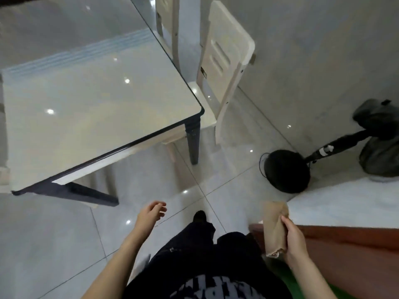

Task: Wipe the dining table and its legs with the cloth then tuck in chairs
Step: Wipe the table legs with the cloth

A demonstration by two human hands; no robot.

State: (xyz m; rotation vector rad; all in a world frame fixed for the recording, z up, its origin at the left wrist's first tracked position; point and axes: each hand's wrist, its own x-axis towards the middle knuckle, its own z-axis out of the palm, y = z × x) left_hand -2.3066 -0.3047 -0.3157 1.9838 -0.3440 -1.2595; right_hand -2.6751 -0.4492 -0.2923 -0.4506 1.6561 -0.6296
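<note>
tan cloth [274, 228] at lower right of frame, folded into a long wad, gripped in r hand [294, 241], fingers curled round its side. l hand [151, 213] at lower centre, over pale floor tiles, holding nothing, fingers loosely bent, apart from table. glossy dining table [86, 100] filling upper left, dark leg [193, 143] at near corner. pale chair [224, 61] upper centre-right, seat partly under tabletop; 2nd chair [168, 29] behind it at top. black round fan base [286, 170] w/ pole at right.
</note>
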